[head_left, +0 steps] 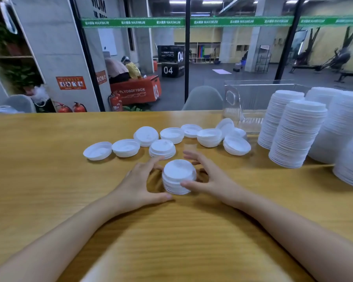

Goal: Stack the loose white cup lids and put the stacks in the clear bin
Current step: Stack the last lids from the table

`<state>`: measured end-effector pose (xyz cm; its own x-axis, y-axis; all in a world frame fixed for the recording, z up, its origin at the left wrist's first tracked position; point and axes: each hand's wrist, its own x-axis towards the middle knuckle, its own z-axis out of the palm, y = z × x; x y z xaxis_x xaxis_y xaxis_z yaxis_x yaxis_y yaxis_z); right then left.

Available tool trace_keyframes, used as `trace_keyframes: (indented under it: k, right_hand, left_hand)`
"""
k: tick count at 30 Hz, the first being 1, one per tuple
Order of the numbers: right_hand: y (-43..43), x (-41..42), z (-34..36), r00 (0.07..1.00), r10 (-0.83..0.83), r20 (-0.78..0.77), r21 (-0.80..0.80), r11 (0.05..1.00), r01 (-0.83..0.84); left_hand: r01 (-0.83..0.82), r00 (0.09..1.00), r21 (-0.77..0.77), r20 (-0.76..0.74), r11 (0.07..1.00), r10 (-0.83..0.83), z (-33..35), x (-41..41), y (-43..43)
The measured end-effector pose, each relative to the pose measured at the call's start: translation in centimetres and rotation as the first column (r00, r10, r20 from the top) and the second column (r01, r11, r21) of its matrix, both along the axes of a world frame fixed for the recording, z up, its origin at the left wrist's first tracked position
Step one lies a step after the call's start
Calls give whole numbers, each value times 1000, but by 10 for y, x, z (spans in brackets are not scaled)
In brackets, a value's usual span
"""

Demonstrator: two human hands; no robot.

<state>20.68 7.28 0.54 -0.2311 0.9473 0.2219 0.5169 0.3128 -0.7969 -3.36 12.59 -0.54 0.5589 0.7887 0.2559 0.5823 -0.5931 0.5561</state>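
Observation:
A short stack of white cup lids stands on the wooden table in front of me. My right hand holds it, thumb pressed on its front side and fingers curled behind. My left hand cups its left side with fingers apart, a gap to the palm and the thumb lying on the table. Beyond it, several loose white lids lie in a row, some upside down, with a smaller lid stack among them. The clear bin stands at the back right.
Tall stacks of white lids crowd the table's right side, in front of and beside the bin. A grey chair back rises behind the table's far edge. A glass wall looks onto a gym.

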Motion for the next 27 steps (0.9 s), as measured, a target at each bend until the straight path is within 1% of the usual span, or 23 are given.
trace_keyframes:
  k: [3,5,7,9,12,16,19,27]
  right_hand:
    - [1,-2,-2,996,30,80,32,999,-33]
    - [1,-2,-3,997,17,78,80,996,-23]
    - [-2,-2,-3,999,20,45,100,995,-24]
    - [-5,-1,-3,999,50,21,91,995,-51]
    - [-12,0,-1,994,103,35,84,991,-105]
    - [-18,2,-1,988,149,30,40,988,-150]
    - [-17,2,-2,986,159,43,46,986,-161]
    - [-18,-2,0,990,136,29,38,990,-137]
  left_hand:
    - [24,998,-31,61,999,-22,-2,-1,1]
    - [41,992,-51,122,998,-35,-4,-3,1]
    - [56,987,-80,157,995,-43,-3,-4,0]
    - [71,983,-116,174,991,-50,0,-5,-3]
    - [122,979,-156,183,980,-93,6,-7,-9]
    - [194,960,-203,241,960,-143,11,-7,-13]
    - [180,961,-224,249,958,-122,11,-8,-13]
    - [120,961,-220,270,968,-58,10,-6,-12]
